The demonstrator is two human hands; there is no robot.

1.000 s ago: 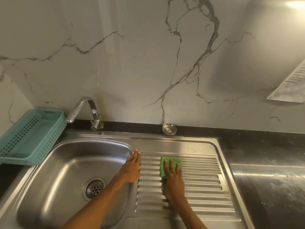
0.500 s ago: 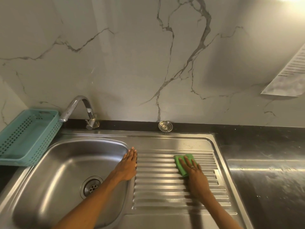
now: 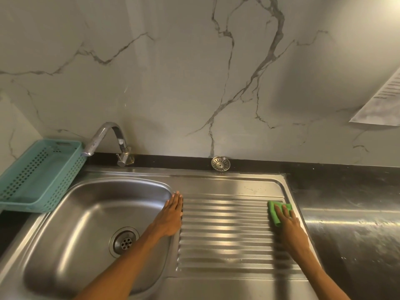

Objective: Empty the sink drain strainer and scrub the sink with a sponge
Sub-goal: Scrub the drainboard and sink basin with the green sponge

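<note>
Sponge stroke has run rightward across the ribs. Left hand (image 3: 171, 215) stays flat, fingers straight, on the steel sink (image 3: 91, 215) rim; right hand (image 3: 289, 224) presses the green sponge (image 3: 273, 211) at the ribbed drainboard (image 3: 225, 232) right edge. Basin unscrubbed yet.

green sponge (image 3: 278, 211) flat on drainboard's right edge; strainer (image 3: 220, 163) against wall.

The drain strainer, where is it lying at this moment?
In the head view, the drain strainer lies on the dark ledge behind the sink, against the marble wall, right of the tap and beyond the ribbed drainboard.
</note>
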